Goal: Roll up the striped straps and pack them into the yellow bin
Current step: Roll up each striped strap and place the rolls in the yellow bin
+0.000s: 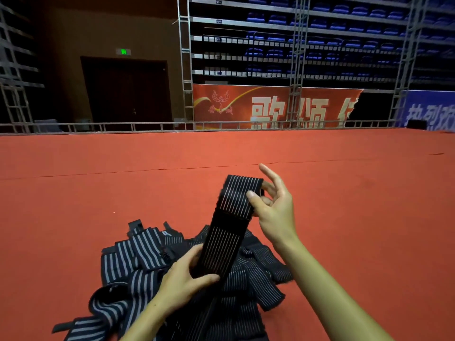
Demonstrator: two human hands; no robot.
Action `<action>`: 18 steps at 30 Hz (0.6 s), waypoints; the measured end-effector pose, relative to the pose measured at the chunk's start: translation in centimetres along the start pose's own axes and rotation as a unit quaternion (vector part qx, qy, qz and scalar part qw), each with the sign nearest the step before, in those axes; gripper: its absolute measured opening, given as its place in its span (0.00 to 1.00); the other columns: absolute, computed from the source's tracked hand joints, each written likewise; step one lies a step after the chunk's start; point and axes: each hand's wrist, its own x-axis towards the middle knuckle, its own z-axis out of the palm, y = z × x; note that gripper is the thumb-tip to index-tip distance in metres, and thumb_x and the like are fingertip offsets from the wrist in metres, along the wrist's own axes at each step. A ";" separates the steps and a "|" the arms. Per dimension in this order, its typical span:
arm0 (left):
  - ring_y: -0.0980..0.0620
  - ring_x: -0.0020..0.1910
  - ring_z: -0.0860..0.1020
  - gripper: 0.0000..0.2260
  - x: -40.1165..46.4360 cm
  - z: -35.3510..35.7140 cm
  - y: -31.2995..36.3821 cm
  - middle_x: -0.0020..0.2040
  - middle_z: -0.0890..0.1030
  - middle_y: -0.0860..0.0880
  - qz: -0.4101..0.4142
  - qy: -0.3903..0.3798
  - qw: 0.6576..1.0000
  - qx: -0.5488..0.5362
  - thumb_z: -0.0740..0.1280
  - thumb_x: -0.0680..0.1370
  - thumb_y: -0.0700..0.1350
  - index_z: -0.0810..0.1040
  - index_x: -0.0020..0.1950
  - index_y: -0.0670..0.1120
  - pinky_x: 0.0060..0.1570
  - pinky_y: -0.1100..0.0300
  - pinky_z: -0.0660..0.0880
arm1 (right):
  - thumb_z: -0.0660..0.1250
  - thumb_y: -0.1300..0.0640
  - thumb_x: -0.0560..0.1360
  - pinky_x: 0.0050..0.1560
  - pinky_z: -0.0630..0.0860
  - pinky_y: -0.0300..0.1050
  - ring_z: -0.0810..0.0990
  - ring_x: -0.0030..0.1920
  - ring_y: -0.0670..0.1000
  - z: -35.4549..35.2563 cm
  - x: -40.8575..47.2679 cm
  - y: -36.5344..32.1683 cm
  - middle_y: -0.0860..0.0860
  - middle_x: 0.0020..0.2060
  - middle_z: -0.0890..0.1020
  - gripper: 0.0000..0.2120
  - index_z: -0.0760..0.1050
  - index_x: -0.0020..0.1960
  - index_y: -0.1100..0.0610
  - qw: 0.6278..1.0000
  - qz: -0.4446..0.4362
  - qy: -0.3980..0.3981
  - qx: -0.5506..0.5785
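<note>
Two hands stretch one striped strap (229, 227) taut above a heap of straps (147, 262) on the red carpet (98, 193). Left hand (183, 274) pinches the lower end; right hand (273, 205) pinches the folded upper end, index finger raised. Heap's lower edge is cut off.

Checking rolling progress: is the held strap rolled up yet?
Not yet: the strap runs flat between left hand and right hand.
</note>
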 end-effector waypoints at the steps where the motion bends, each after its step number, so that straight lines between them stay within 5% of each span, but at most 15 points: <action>1: 0.61 0.68 0.80 0.35 0.1 0.2 -0.5 0.67 0.82 0.66 0.001 0.004 1.000 0.027 0.81 0.72 0.62 0.72 0.76 0.65 0.71 0.45 0.77 | 0.73 0.55 0.75 0.68 0.80 0.64 0.78 0.73 0.55 -0.3 0.4 0.1 0.54 0.70 0.80 0.30 0.74 0.73 0.34 1.000 -0.007 0.009 -0.002; 5: 0.60 0.71 0.79 0.34 0.0 0.3 -0.8 0.69 0.82 0.64 0.028 -0.017 0.999 -0.024 0.82 0.75 0.41 0.73 0.76 0.59 0.74 0.54 0.74 | 0.73 0.54 0.75 0.64 0.81 0.70 0.81 0.69 0.63 -1.3 1.7 1.0 0.54 0.69 0.80 0.29 0.74 0.72 0.32 1.000 -0.007 0.025 -0.007; 12: 0.56 0.56 0.86 0.41 -0.6 -1.0 -1.9 0.49 0.89 0.53 0.044 0.017 0.999 0.005 0.80 0.76 0.39 0.64 0.81 0.64 0.71 0.51 0.73 | 0.72 0.62 0.79 0.60 0.83 0.69 0.82 0.65 0.61 -1.6 3.1 1.9 0.55 0.70 0.77 0.31 0.75 0.71 0.31 0.998 -0.005 0.065 -0.007; 15: 0.55 0.51 0.86 0.41 -0.9 -1.7 -2.1 0.50 0.88 0.59 0.044 0.039 0.997 0.054 0.80 0.77 0.45 0.63 0.80 0.71 0.63 0.48 0.77 | 0.72 0.65 0.80 0.60 0.85 0.49 0.81 0.67 0.51 -2.2 3.7 1.8 0.58 0.71 0.78 0.31 0.75 0.74 0.36 0.997 -0.016 0.072 -0.007; 17: 0.55 0.44 0.84 0.39 -1.2 -2.1 -2.2 0.52 0.87 0.64 0.041 0.047 0.993 0.102 0.79 0.78 0.50 0.61 0.78 0.75 0.53 0.50 0.79 | 0.71 0.68 0.80 0.50 0.78 0.28 0.80 0.51 0.39 -2.4 4.0 1.7 0.62 0.70 0.79 0.30 0.74 0.77 0.46 0.997 -0.016 0.073 -0.020; 18: 0.57 0.40 0.82 0.37 -1.3 -2.2 -2.2 0.52 0.86 0.65 0.039 0.050 0.990 0.130 0.78 0.79 0.52 0.60 0.77 0.77 0.48 0.53 0.78 | 0.70 0.69 0.80 0.47 0.76 0.26 0.79 0.46 0.39 -2.4 4.1 1.6 0.63 0.69 0.78 0.30 0.73 0.78 0.48 0.997 -0.017 0.069 -0.026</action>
